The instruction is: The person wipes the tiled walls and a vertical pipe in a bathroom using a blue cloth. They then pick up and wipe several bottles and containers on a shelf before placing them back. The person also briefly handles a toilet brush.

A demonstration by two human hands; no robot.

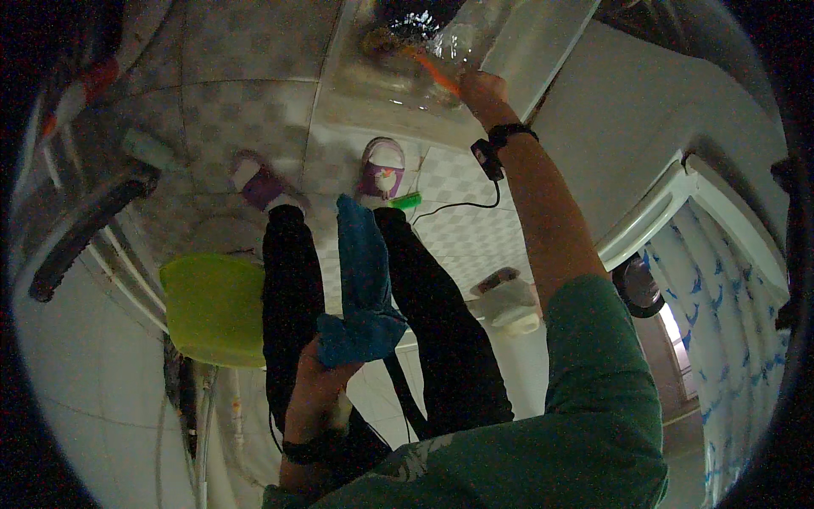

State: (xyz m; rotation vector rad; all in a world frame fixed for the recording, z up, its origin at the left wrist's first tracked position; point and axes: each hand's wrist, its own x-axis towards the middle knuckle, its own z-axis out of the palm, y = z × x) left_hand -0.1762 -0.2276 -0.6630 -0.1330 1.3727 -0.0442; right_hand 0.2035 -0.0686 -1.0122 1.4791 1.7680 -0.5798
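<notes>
My right hand (483,89) is closed around the orange handle (437,73) of what looks like a brush. Its far end reaches into a wet, recessed basin (375,105) in the floor, beside a dark opening with glinting water; the head is blurred in the dim light. A folded blue cloth (364,254) is gripped in my left hand (324,375), low between my legs. The cloth's upper end hangs toward the tiled floor. Some of my left fingers are hidden by the cloth.
A yellow-green plastic tub (213,312) stands beside my left leg. Purple slippers (383,168) are on my feet, with a green-bristled brush (406,202) nearby. Pipes (127,280) line the left wall. A whitish bag (512,305) and a patterned curtain (712,305) are to the right.
</notes>
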